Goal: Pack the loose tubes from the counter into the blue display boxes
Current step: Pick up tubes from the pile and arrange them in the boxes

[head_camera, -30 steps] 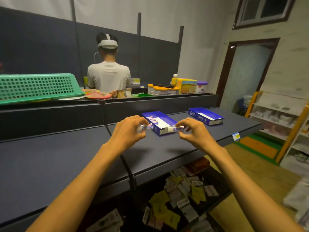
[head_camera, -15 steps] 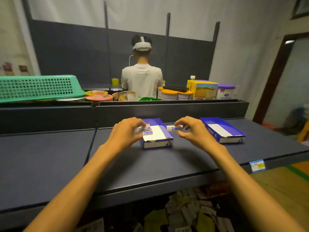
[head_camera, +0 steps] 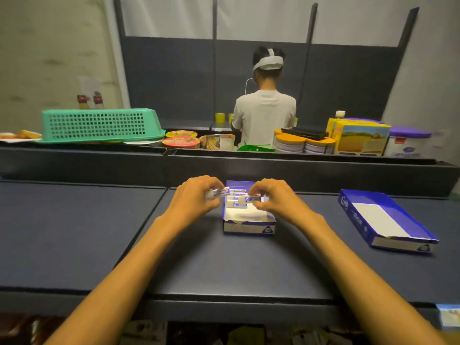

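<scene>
Holding one tube in each hand, I have both over the near blue box (head_camera: 249,226), which sits square on the dark worktop (head_camera: 74,232) just ahead of centre. My left hand (head_camera: 196,197) has its fingers curled round a tube (head_camera: 220,192) at the box's left wall, the tube lying crosswise with its end poking out over the box's opening. My right hand (head_camera: 271,197) pinches a second tube (head_camera: 250,199) between thumb and fingers, low over the row of tubes already packed (head_camera: 237,199) at the far end of the box. The nearer half of that box shows only its white liner.

The second blue box (head_camera: 388,220) lies well apart to the right, angled, its near corner close to the worktop's front edge; only a white liner shows inside it. Between the two boxes the surface is bare, and the whole left half of the worktop is open as far as the seam running back from the front lip.

Behind the boxes a raised dark ledge (head_camera: 224,165) walls off the far side. On the shelf beyond it sit a green basket (head_camera: 99,124), bowls, tins (head_camera: 291,143) and a yellow carton (head_camera: 361,138). A person in a white shirt (head_camera: 265,115) stands with their back to me.
</scene>
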{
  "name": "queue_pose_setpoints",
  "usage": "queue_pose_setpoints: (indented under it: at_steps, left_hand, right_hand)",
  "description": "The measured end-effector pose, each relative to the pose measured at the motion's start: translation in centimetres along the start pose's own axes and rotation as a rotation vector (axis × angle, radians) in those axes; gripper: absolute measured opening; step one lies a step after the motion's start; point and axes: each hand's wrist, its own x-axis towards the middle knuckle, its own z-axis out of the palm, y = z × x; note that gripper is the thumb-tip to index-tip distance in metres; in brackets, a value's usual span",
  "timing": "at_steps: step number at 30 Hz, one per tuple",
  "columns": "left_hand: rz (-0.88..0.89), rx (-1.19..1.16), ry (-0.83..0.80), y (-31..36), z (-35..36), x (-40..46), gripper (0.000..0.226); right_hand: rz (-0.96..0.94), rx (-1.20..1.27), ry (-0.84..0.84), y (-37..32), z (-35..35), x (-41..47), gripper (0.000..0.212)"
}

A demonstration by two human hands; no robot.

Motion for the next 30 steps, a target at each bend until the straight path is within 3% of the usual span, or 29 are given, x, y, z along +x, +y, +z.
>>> queue_pose_setpoints:
  at_steps: [8,30]
  left_hand:
    - [-0.019,-0.060,-0.013,-1.8,0.9,1.7,0.028]
    - [0.002,-0.079,-0.040,-2.8,1.2,2.5,0.026]
  right_hand:
    - [-0.074,-0.150,-0.172,-0.6,1.8,3.5,0.026]
    - [-0.040,-0.096,-0.176,0.3,3.3,3.9,0.027]
